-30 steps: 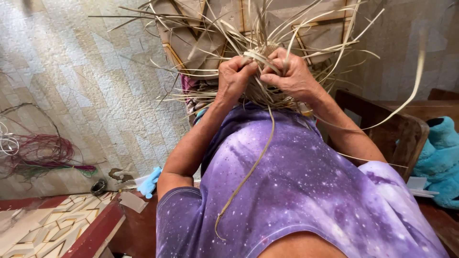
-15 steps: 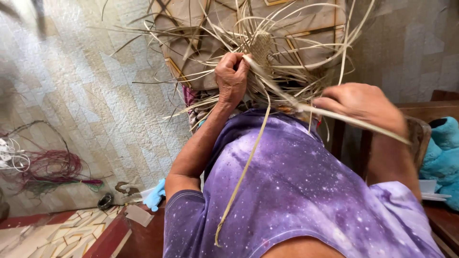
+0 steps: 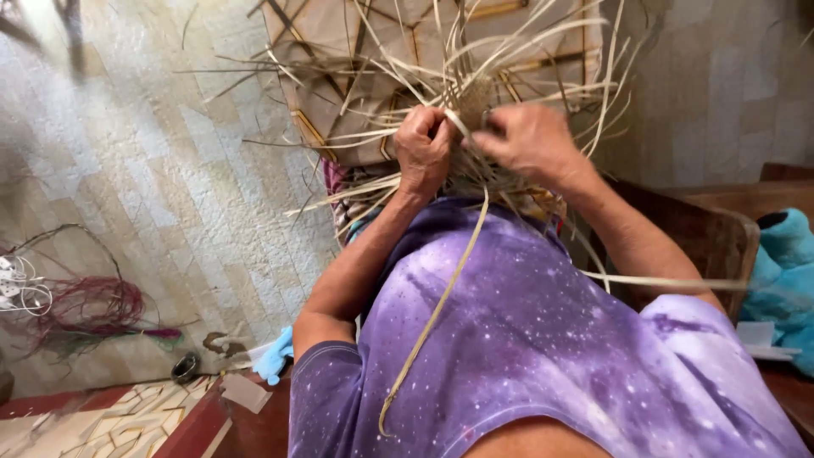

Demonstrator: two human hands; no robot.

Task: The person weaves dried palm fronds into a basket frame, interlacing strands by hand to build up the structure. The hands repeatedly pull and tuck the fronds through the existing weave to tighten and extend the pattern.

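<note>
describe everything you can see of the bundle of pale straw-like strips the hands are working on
The bundle of pale tan, flat straw-like strips sits at the top centre, held up in front of a beige panel. It looks like dried reed or palm fibre, thin and stiff. Loose ends fan outward in all directions from a tighter woven knot. The left hand grips it from one side, the right hand pinches it from the other. One long strip hangs down across the purple speckled shirt.

Setting: home craft corner, informal weaving workspace. Evidence: pale tiled floor (image 3: 170, 187); loose bundle of dyed red fibres (image 3: 89, 309) at 9 o'clock; wooden chair (image 3: 704, 246) at 3 o'clock; blue plush toy (image 3: 784, 271) beyond it; straw strips (image 3: 441, 76) at 12 o'clock.
</note>
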